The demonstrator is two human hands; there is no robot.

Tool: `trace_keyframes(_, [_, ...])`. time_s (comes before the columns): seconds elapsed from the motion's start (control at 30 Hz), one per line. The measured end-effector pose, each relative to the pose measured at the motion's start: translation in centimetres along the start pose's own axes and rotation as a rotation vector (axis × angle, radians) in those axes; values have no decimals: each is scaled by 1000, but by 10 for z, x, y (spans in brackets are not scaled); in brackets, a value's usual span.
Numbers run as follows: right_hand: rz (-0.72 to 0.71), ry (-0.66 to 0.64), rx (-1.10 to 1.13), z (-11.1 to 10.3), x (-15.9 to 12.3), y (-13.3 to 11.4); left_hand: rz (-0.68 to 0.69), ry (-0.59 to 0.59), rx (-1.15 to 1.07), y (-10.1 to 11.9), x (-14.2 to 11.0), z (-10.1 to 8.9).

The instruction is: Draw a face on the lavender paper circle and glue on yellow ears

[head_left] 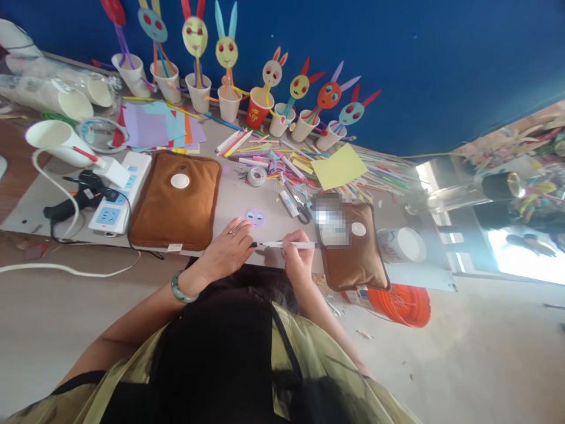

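My right hand (296, 256) is closed around a white marker (277, 244), its dark tip pointing left. At that tip, a black marker cap (253, 244) sits between the fingertips of my left hand (227, 250), which wears a ring and a bangle. Just above the marker, a small round purple paper face (255, 218) with eyes drawn or stuck on it lies on the table (238, 203). To its right are scissors (302, 207) and a white glue stick (289, 204). A roll of tape (256, 176) lies farther back.
Brown cushion-like warmers (176, 206) (359, 259) flank my hands. At left are a power strip (115, 197) and a black glue gun (82, 197). Paper cups (229, 106) with rabbit-faced figures line the blue wall. Coloured sticks and yellow paper (339, 168) lie before them. An orange bucket (404, 306) stands below.
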State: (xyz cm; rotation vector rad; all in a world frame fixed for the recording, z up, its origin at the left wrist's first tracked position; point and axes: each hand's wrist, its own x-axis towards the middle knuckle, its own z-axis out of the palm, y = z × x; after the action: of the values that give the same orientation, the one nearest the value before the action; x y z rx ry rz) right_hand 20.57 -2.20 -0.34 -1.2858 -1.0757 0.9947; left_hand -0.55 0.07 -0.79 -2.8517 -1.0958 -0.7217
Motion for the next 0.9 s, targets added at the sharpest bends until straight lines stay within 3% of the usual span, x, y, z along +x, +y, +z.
trace_keyframes(0.2, [87,-29,-13,5,-3,-5,3,27,-67,-1,-2,2])
trace_keyframes(0.47, [317,-217,190,17,-5,-14,-1,26,-210,-5,-7,3])
trace_keyframes(0.9, [235,-211,221,20,-32,-11,112,98,-211,-10,-11,2])
